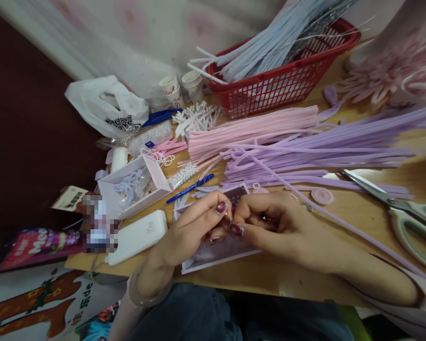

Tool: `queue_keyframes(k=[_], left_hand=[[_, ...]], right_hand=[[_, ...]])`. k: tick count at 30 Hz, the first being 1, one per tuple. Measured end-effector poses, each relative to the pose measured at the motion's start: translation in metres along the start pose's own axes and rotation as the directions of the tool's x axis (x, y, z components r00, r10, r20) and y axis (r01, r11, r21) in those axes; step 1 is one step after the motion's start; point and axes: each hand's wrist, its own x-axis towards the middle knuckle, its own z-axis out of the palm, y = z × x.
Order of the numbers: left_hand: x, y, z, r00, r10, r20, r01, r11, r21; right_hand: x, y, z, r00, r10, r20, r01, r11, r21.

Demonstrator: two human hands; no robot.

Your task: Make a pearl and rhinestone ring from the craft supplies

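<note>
My left hand (196, 223) and my right hand (282, 226) meet over a shallow white box (220, 266). Thumbs and fingertips are pinched close together, and whatever they hold is too small or hidden to name. A single lilac pipe cleaner (319, 208) runs slantwise behind my right hand and past its wrist. Just beyond the hands lies a bundle of lilac pipe cleaners (305, 150), with pink pipe cleaners (255, 130) behind it. A coiled pink disc (322, 195) rests beside my right hand. Part of the box is covered by my hands.
Scissors (394, 203) lie partly open at the right. To the left are a blue pen (190, 188), a white power bank (138, 237) and an open white box (159, 177) of small parts. A red basket (270, 90), paper cups (193, 85) and a plastic bag (106, 106) stand behind.
</note>
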Motion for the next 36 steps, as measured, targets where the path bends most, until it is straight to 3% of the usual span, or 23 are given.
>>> queue_keyframes(k=[5,36], left_hand=[[0.0013,-0.0003,0.0002,0.999,0.015,0.038,-0.011,0.995,-0.100],[-0.0003,-0.0012,0.0032,0.997,0.074,-0.027,-0.073,0.997,0.032]], right_hand=[[-0.0006,-0.0009,0.0006,1.000,0.005,-0.005,-0.005,1.000,-0.025],[0.0001,-0.0029,0.0008,0.999,0.034,-0.037,-0.035,0.999,-0.018]])
